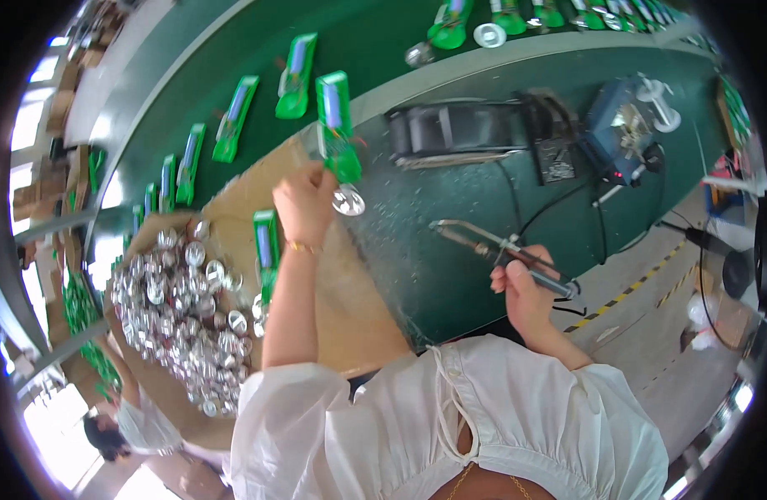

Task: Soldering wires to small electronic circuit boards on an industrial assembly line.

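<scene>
My left hand (303, 204) is closed at the lower end of a green plastic shell (342, 158) with a pale blue cylinder inside. A round, shiny reflector (348, 201) sits at that end, just beside my fingers. In my right hand (527, 293) is a soldering iron (517, 265) with a dark handle and a thin curved metal tube along it. Its tip points left, over the green worktop and apart from the shell. Another green shell (267, 246) lies on the brown board left of my left forearm, with a reflector near its lower end.
A big heap of shiny reflectors (183, 308) fills the left side. Green shells (236, 117) stand in a row along the green belt beyond. A black device (458, 132), a blue soldering station (621, 125) and cables occupy the far right. Another person (146, 421) works at lower left.
</scene>
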`<state>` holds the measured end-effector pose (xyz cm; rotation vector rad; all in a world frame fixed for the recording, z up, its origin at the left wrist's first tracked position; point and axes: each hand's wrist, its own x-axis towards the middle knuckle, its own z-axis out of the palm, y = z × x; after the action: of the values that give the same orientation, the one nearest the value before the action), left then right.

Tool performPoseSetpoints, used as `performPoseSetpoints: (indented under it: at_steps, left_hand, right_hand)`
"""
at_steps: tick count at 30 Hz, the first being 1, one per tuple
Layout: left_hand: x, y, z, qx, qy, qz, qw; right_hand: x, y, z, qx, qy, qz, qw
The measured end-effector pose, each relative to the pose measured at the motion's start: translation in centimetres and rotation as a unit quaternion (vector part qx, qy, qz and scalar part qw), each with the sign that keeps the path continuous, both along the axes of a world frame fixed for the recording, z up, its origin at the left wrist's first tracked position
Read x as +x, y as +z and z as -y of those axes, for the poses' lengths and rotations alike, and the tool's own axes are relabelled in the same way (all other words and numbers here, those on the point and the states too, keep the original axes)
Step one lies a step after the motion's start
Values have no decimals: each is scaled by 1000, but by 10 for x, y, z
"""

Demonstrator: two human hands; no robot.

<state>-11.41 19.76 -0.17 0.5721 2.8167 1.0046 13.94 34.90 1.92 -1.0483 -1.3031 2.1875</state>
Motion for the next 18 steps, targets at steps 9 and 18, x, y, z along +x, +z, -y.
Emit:
performPoseSetpoints:
  at_steps: [9, 18]
  left_hand:
    - [-125, -35, -75, -78, -16, -102, 992]
    - [29, 71, 7, 175, -85, 155, 969]
  right_hand:
    - [31, 15, -8, 1, -5, 15, 1000]
    - [49, 47, -16, -1, -40, -130, 991]
